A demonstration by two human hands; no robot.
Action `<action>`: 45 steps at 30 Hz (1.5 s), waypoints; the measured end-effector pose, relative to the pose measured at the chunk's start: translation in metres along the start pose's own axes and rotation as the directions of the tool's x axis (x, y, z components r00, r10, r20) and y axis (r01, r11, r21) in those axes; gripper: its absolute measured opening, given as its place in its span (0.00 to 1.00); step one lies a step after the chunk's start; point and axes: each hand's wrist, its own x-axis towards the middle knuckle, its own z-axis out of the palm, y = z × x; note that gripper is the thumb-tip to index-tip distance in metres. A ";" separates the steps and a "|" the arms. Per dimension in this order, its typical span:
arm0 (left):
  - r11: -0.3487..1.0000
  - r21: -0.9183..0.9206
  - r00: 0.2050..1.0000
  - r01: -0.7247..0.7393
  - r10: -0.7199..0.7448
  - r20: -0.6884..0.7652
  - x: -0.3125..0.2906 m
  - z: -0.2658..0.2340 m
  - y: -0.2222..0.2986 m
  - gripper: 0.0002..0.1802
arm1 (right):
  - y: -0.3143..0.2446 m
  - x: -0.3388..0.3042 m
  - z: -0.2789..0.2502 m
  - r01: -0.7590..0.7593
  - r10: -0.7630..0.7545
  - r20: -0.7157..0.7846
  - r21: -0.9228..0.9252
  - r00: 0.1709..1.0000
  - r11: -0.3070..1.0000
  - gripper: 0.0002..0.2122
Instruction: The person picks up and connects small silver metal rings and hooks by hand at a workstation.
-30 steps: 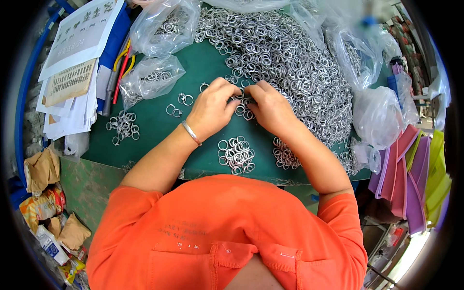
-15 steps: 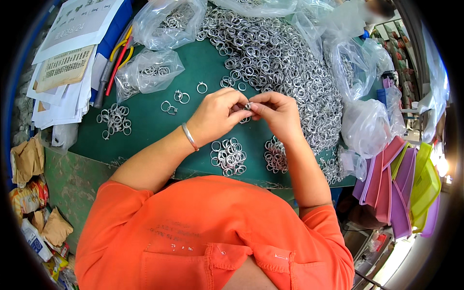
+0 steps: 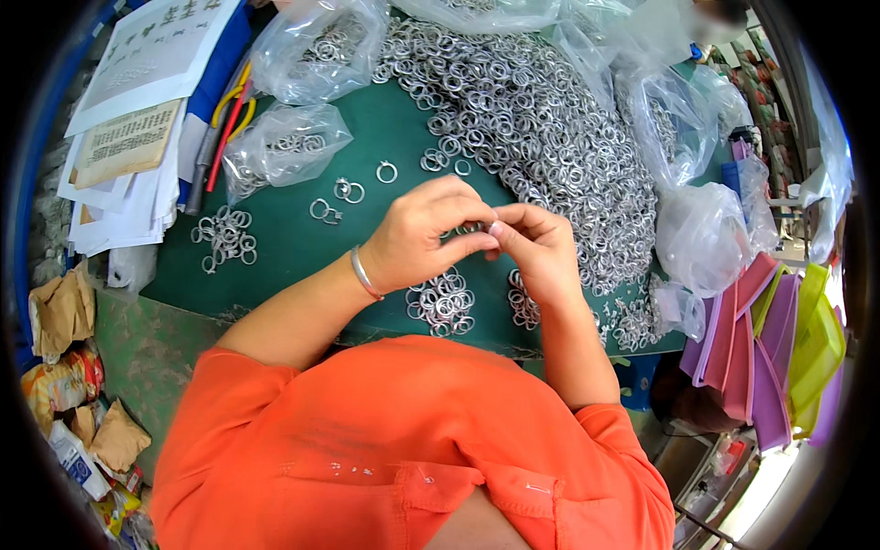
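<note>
Left hand: my left hand (image 3: 426, 229) is out over the table, index finger and thumb closed in a pinch on a small metal ring (image 3: 485, 226); a silver bracelet (image 3: 364, 272) circles that wrist.
Right hand: my right hand (image 3: 543, 246) meets it from the other side, thumb and forefinger closed on the same piece; the fingertips of both hands touch or nearly touch.
Ring in my fingers: it sits between my two hands, above the green table (image 3: 394, 128); my fingers hide most of it, so I cannot tell its exact shape.
Big heap: a broad heap of silver rings (image 3: 550, 137) spreads beyond my right hand, toward the far edge.
Small piles: one near pile (image 3: 442, 304) lies between my forearms; a right pile (image 3: 522, 307) is partly covered by my right wrist; a left pile (image 3: 225, 238) lies well apart, beyond my left forearm.
Loose rings: a single ring (image 3: 387, 171) lies beyond my left hand; two linked-looking pairs, an upper pair (image 3: 348, 190) and a lower pair (image 3: 325, 212), lie to its left.
Bags: a clear bag (image 3: 289, 147) with rings inside rests at the left, near a red stick (image 3: 227, 147) and stacked papers (image 3: 151, 55).
Right side: pink, purple and yellow-green trays (image 3: 738, 339) stand beside the table.
</note>
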 end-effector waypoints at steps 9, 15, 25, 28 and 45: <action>0.976 -0.070 0.979 0.205 -0.203 0.023 -0.007 0.001 -0.011 0.08 | -0.011 -0.016 0.026 0.014 -0.012 -0.020 0.101 1.000 0.995 0.09; 0.984 0.016 0.980 0.178 -0.176 -0.089 -0.008 -0.002 -0.014 0.11 | -0.010 -0.003 0.025 0.144 -0.149 -0.031 -0.121 0.988 0.982 0.07; 0.687 -0.661 0.604 0.303 -0.674 -0.424 0.003 -0.006 -0.039 0.16 | -0.074 0.131 0.084 0.273 -0.266 0.068 -0.139 0.962 0.952 0.13; 0.716 -0.655 0.592 0.243 -0.644 -0.485 0.005 -0.009 -0.036 0.16 | -0.079 0.167 0.081 0.400 -0.393 0.084 -0.295 0.916 0.868 0.12; 0.777 -0.582 0.645 0.241 -0.576 -0.502 0.002 0.019 -0.033 0.13 | -0.030 0.227 0.091 0.190 -0.497 0.325 -0.934 0.804 -0.303 0.07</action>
